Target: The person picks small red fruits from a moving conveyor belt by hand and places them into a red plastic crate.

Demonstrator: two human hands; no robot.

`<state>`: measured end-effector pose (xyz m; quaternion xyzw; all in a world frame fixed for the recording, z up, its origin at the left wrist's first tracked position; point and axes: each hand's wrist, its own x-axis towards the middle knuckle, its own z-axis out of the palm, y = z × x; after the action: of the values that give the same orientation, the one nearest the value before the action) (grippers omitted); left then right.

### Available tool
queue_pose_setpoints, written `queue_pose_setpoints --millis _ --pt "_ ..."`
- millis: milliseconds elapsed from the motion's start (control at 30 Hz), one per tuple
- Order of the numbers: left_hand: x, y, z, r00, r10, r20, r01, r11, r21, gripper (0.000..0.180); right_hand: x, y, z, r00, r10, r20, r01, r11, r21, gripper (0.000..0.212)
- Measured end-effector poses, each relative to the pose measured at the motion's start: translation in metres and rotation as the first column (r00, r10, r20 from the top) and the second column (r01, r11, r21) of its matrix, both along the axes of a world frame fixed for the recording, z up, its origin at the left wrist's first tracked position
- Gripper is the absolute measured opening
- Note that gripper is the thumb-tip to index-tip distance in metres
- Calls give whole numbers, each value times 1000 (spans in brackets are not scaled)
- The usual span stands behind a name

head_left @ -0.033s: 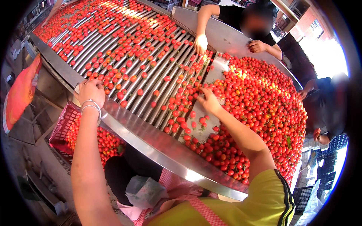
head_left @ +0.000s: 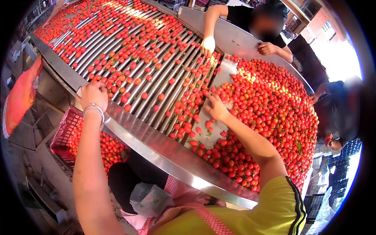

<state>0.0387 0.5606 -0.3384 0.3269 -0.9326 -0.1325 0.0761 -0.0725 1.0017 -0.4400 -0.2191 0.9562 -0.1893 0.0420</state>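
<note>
Small red cherry tomatoes (head_left: 270, 113) lie heaped on a metal sheet (head_left: 224, 80) to the right. Many more are spread across the roller conveyor (head_left: 150, 100). My right hand (head_left: 216, 108) is open over the seam between sheet and rollers, fingers apart, with loose tomatoes around the fingertips. At the conveyor's near left side, my left hand (head_left: 94, 96) rests on the metal rim (head_left: 119, 117), its fingers curled. Something pale shows beside that hand, but what it holds, if anything, is hidden. A bracelet circles my left wrist.
A red plastic crate (head_left: 64, 135) of tomatoes stands below the rim, left of my knees. Across the conveyor a co-worker's hand (head_left: 208, 46) touches the rollers; the other hand (head_left: 267, 48) rests on the side wall. Another person (head_left: 338, 105) stands at far right. An orange-red bag (head_left: 23, 98) hangs left.
Tomatoes on the rollers have shifted slightly to the left. Some loose ones on the sheet moved toward the rollers. My right hand's fingers moved a little; my left hand stayed in place.
</note>
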Motion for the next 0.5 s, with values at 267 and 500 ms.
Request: queue_pose_setpoints --millis 267,500 --pt "0 7 -2 1000 -9 -23 9 1000 8 20 109 -28 -11 914 383 132 -386 922 1 63" --pt "-1 8 -8 1000 -7 -8 7 1000 -20 17 105 -72 6 789 601 126 -532 772 -347 32"
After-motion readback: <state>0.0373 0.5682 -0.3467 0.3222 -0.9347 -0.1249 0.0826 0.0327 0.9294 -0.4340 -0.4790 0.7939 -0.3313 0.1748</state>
